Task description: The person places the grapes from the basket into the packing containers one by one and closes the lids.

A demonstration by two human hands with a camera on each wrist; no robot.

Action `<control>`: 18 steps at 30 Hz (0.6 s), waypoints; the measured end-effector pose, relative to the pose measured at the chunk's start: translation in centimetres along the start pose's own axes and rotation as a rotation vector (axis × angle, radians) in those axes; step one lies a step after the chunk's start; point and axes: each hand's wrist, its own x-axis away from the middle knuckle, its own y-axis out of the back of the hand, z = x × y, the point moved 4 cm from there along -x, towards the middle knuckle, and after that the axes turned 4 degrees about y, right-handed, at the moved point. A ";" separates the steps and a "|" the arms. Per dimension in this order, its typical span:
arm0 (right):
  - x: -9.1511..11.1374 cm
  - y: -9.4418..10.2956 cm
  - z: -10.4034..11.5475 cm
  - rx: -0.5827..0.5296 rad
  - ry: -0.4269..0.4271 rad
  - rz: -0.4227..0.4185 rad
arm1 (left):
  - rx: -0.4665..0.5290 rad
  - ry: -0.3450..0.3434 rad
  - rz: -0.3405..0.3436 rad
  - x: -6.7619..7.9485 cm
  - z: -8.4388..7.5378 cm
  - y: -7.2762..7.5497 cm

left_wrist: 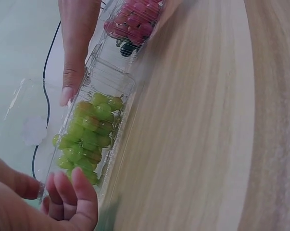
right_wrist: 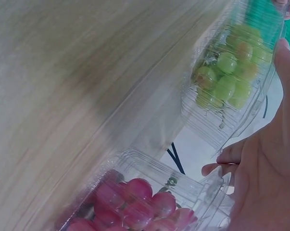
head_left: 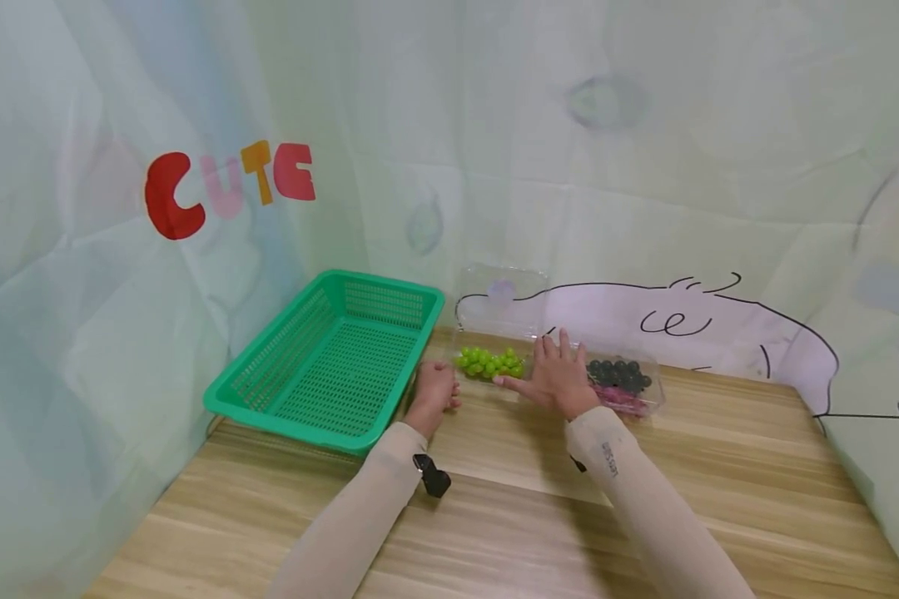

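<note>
Green grapes (head_left: 487, 363) lie in a clear plastic clamshell box (right_wrist: 202, 122), its lid (head_left: 505, 291) raised at the back against the wall sheet. My left hand (head_left: 436, 387) is at the box's left end, fingers curled, pinching its rim between thumb and fingers. Above the box's right end my right hand (head_left: 558, 374) is spread, its thumb stretched out along the rim near the grapes. Just right of that hand is a second clear box (head_left: 655, 395), holding dark grapes (head_left: 620, 374) and red grapes (right_wrist: 135, 204).
A green slotted plastic basket (head_left: 307, 428) stands on the left of the wooden table (head_left: 494, 532), close beside my left hand. Printed sheets (head_left: 644, 208) hang as walls behind and to the left, directly behind the boxes.
</note>
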 end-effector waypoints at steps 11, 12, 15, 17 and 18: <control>-0.1 0.2 -0.2 0.014 0.013 -0.006 | 0.005 0.021 0.040 0.1 0.2 0.2; 0.0 0.3 -0.2 0.011 0.013 -0.006 | 0.003 0.021 0.042 0.1 0.3 0.2; 0.0 0.3 -0.2 0.009 0.011 -0.006 | 0.001 0.025 0.046 0.1 0.3 0.3; 0.0 0.3 -0.1 0.009 0.012 -0.005 | 0.007 0.021 0.046 0.0 0.3 0.3; 0.1 0.3 -0.1 0.010 0.012 -0.006 | 0.012 0.021 0.046 0.0 0.4 0.3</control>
